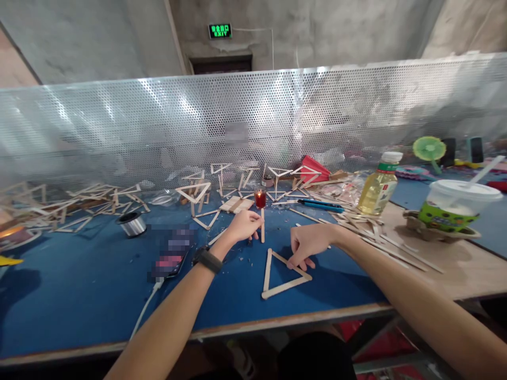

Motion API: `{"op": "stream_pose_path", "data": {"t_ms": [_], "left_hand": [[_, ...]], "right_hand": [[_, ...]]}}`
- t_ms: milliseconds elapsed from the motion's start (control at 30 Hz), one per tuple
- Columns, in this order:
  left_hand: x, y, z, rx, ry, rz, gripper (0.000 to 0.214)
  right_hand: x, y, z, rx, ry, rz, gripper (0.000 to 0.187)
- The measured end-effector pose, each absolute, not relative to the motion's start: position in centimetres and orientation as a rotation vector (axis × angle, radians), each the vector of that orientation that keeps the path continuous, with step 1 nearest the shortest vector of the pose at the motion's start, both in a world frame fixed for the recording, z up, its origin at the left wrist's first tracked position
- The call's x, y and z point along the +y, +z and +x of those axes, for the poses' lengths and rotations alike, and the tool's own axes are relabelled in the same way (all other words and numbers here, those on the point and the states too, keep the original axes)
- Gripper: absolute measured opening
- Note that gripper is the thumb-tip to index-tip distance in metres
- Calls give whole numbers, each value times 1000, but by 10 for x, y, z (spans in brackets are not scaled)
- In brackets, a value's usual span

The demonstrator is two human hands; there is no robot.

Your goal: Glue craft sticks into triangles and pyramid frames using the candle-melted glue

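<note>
My left hand point(244, 226), with a dark band on its wrist, has its fingers closed on a wooden craft stick point(262, 232). The far end of that stick is just in front of a lit candle in a red glass point(260, 199). To the right, my right hand point(312, 244) pinches one side of a triangle of craft sticks point(266, 274). The triangle's near side faces the table's front edge. A flat wooden piece point(236, 205) lies beyond my left hand. The right fingertips are partly hidden behind the hand.
Stick frames point(194, 191) stand along the perforated metal screen point(158, 121). A spool point(132, 224) and a phone point(174, 256) with a cable are left. On the right are a blue cutter point(320, 205), loose sticks point(396, 253), a bottle point(378, 184) and a drink cup point(451, 206).
</note>
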State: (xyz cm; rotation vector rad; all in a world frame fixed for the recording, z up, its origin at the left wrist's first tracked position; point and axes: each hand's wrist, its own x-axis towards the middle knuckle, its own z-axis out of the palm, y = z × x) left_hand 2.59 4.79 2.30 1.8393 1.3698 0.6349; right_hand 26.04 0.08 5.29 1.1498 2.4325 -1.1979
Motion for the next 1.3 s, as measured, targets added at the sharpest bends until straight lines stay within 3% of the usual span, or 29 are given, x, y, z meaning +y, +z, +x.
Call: {"op": "stream_pose_path", "data": {"t_ms": [400, 667, 933, 1133, 1233, 1300], "left_hand": [[52, 21, 21, 1362, 663, 1857, 20], [49, 26, 21, 1383, 672, 1914, 19], [52, 23, 18, 1376, 687, 1955, 21], [52, 24, 19, 1394, 687, 1959, 20], [50, 27, 20, 1409, 658, 1941, 19], [48, 29, 21, 1414, 605, 1941, 18]], "right_hand": [[2, 54, 261, 2432, -1226, 1153, 28], [5, 51, 262, 2519, -1124, 1229, 34], [0, 53, 259, 2432, -1185, 1170, 21], [5, 52, 262, 2473, -1207, 1128, 33], [20, 45, 266, 2718, -990, 1348, 39], [33, 36, 271, 2861, -599, 1657, 37]]}}
